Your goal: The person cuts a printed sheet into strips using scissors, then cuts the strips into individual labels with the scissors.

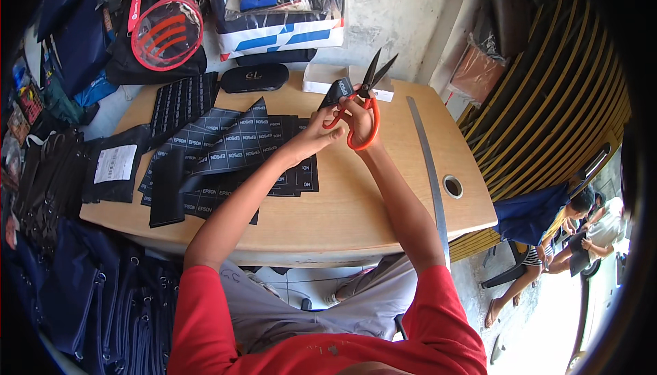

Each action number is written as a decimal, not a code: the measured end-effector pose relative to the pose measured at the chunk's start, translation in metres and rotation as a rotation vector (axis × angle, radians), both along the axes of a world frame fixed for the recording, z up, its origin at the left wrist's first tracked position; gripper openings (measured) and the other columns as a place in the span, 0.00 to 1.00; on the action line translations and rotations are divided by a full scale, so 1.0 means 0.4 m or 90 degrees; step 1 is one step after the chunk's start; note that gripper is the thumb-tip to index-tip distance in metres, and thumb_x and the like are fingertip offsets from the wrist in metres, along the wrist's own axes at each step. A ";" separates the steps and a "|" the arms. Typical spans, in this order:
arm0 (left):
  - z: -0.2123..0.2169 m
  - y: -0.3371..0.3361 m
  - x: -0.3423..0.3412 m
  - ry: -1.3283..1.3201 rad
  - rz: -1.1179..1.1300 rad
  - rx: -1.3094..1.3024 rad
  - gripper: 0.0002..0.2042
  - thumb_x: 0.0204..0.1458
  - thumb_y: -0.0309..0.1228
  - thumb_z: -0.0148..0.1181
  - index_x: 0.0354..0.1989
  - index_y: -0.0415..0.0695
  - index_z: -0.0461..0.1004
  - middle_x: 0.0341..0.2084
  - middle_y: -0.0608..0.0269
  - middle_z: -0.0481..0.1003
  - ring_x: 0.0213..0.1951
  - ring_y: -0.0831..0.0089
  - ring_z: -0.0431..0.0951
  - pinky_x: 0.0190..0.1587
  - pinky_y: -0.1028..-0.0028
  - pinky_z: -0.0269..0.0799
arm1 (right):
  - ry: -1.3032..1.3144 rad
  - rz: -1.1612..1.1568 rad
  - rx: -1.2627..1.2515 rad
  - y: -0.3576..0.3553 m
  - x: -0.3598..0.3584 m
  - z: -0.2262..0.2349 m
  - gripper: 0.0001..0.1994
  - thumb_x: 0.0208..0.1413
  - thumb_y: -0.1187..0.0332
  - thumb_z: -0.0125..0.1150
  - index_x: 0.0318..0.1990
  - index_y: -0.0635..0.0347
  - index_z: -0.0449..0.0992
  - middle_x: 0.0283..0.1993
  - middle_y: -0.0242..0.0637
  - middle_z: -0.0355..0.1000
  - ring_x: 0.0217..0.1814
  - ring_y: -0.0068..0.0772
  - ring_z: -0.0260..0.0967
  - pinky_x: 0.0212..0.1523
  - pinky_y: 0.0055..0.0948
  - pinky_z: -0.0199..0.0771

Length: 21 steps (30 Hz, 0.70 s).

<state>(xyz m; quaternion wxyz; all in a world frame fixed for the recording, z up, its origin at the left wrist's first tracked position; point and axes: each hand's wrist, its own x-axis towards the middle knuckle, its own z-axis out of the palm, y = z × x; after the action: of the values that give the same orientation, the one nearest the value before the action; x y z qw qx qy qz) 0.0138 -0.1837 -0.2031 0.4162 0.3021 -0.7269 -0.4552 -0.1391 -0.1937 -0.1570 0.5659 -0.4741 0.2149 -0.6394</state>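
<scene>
Over the far middle of the desk [356,204], both your hands are up and close together. Your right hand [364,120] grips orange-handled scissors [365,90], fingers wrapped round the handles; blades parted, tips pointing away from you and slightly right. Your left hand [320,133] pinches a small black printed piece [336,92], fingers narrow on it, just left of the scissors' pivot. Can't tell whether piece and scissors touch.

Left of your hands, black printed sheets [236,148] lie overlapping, one with a corner pointing up toward the back. A plain dark strip [166,190] lies across their left part, near the front edge. Beside them at the desk's left edge: a black packet [115,166] with a white label. Along the back, a black oblong case [254,78] and, right of it, an open white box [321,79], partly behind your hands. Right side: a long metal ruler [428,159] runs front to back, with a round cable hole [452,185] just right of it.
</scene>
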 end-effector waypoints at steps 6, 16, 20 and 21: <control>0.040 0.023 -0.024 0.350 0.197 0.092 0.20 0.59 0.47 0.58 0.49 0.43 0.69 0.44 0.64 0.74 0.46 0.76 0.73 0.49 0.73 0.68 | 0.140 -0.090 -0.069 0.007 0.021 -0.017 0.15 0.52 0.81 0.58 0.46 0.60 0.64 0.29 0.34 0.69 0.29 0.27 0.70 0.32 0.30 0.74; 0.071 0.059 -0.020 0.390 0.035 0.088 0.17 0.55 0.27 0.64 0.52 0.44 0.68 0.34 0.69 0.75 0.33 0.81 0.74 0.37 0.79 0.68 | -0.053 -0.082 0.092 -0.006 0.029 -0.077 0.12 0.54 0.77 0.58 0.44 0.56 0.64 0.33 0.33 0.69 0.34 0.26 0.70 0.33 0.34 0.75; 0.044 0.038 -0.015 0.132 0.144 -0.224 0.15 0.56 0.28 0.62 0.49 0.41 0.67 0.32 0.64 0.75 0.32 0.75 0.76 0.37 0.74 0.71 | -0.088 -0.071 0.095 0.004 0.048 -0.071 0.14 0.53 0.78 0.57 0.45 0.57 0.63 0.34 0.34 0.69 0.32 0.27 0.69 0.33 0.30 0.72; 0.035 0.034 -0.012 0.059 0.204 -0.346 0.14 0.56 0.29 0.61 0.48 0.40 0.67 0.33 0.60 0.74 0.32 0.71 0.76 0.38 0.71 0.71 | -0.088 -0.068 0.094 0.006 0.056 -0.072 0.14 0.53 0.78 0.57 0.45 0.57 0.63 0.34 0.34 0.69 0.32 0.27 0.69 0.33 0.30 0.72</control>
<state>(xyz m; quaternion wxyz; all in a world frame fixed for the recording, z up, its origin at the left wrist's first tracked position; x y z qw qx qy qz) 0.0088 -0.1699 -0.1890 0.5808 0.2693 -0.7452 -0.1867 -0.1169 -0.1913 -0.1856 0.5782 -0.3734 0.2468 -0.6822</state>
